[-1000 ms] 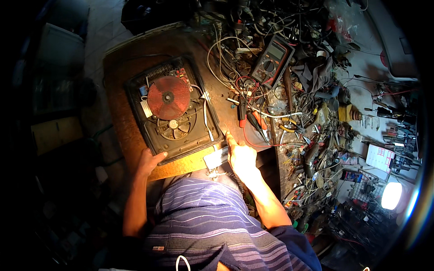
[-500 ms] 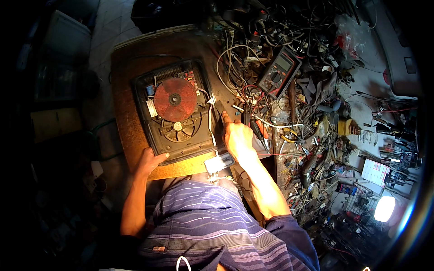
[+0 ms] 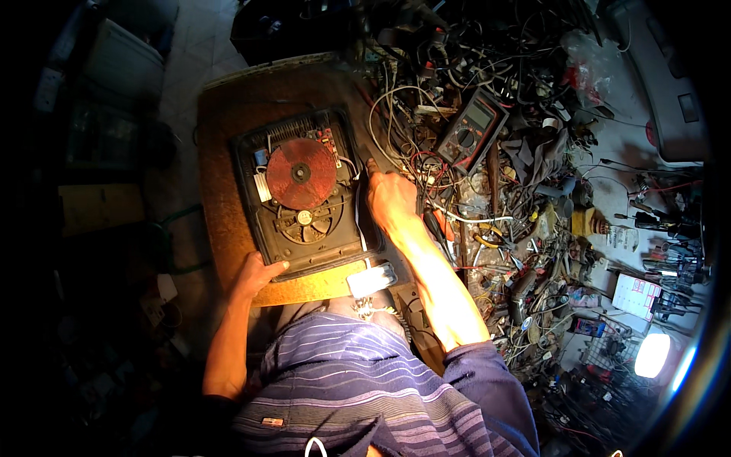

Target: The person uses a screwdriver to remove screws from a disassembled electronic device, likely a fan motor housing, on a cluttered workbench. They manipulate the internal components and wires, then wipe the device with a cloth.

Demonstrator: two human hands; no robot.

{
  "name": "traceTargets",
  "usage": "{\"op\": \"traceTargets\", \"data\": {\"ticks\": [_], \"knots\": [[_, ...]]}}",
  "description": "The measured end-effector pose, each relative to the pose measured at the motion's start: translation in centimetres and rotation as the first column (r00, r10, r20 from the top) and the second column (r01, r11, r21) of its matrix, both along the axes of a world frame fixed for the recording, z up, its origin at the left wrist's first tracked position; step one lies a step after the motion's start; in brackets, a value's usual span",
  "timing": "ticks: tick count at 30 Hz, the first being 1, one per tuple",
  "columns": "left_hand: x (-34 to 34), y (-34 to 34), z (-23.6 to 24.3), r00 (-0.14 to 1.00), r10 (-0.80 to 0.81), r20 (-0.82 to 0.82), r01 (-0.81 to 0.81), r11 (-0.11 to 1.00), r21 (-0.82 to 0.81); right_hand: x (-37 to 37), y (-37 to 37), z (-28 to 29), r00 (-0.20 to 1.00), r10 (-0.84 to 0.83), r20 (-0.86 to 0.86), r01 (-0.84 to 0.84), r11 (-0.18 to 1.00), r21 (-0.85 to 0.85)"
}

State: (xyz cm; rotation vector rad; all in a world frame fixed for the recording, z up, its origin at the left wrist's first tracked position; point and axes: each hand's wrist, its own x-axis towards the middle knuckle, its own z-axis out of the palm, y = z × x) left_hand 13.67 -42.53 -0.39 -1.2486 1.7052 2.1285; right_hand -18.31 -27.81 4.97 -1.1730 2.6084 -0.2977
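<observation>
An opened black cooker housing (image 3: 304, 251) lies on the brown wooden board (image 3: 221, 190), showing a red coil disc (image 3: 285, 174), a fan (image 3: 307, 228) and a small circuit board (image 3: 326, 141). My left hand (image 3: 255, 274) grips its lower left corner, thumb over the rim. My right hand (image 3: 391, 199) is at the housing's upper right side, index finger extended along it and the other fingers curled, their contents hidden. A white ribbon leads from the housing to a pale panel (image 3: 371, 280) below it. A multimeter (image 3: 472, 129) lies to the right, near yellow-handled pliers (image 3: 487, 238).
Tangled cables and small parts (image 3: 525, 228) crowd the bench at the right and back. A black box (image 3: 282, 30) stands behind the board. At the far right are a lit lamp (image 3: 652, 354) and hanging tools (image 3: 670, 251); dark shelving (image 3: 103, 206) is at the left.
My right hand has moved up along the housing's right side from its lower right corner. My left hand stays at the lower left corner. The whole view has shifted slightly.
</observation>
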Motion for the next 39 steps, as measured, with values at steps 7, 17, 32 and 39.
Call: {"op": "traceTargets", "data": {"ticks": [7, 17, 32, 39], "knots": [[-0.3, 0.0, 0.3, 1.0, 0.004, -0.006, -0.004, 1.0, -0.018, -1.9, -2.2, 0.4, 0.999, -0.034, 0.0, 0.034, 0.997, -0.069], [0.4, 0.3, -1.1, 1.0, 0.025, -0.018, -0.025, 1.0, 0.005, 8.5, 11.1, 1.6, 0.838, -0.268, 0.475, 0.367, 0.921, -0.128], [0.0, 0.2, -0.5, 0.998, 0.032, -0.054, -0.03, 0.999, 0.03, 13.2, 16.4, 0.2, 0.765, -0.257, 0.59, 0.441, 0.878, -0.188], [0.7, 0.0, -1.6, 1.0, 0.018, -0.007, -0.018, 0.999, 0.031, 14.1, 17.5, 0.1, 0.747, -0.244, 0.618, 0.45, 0.87, -0.2]]}}
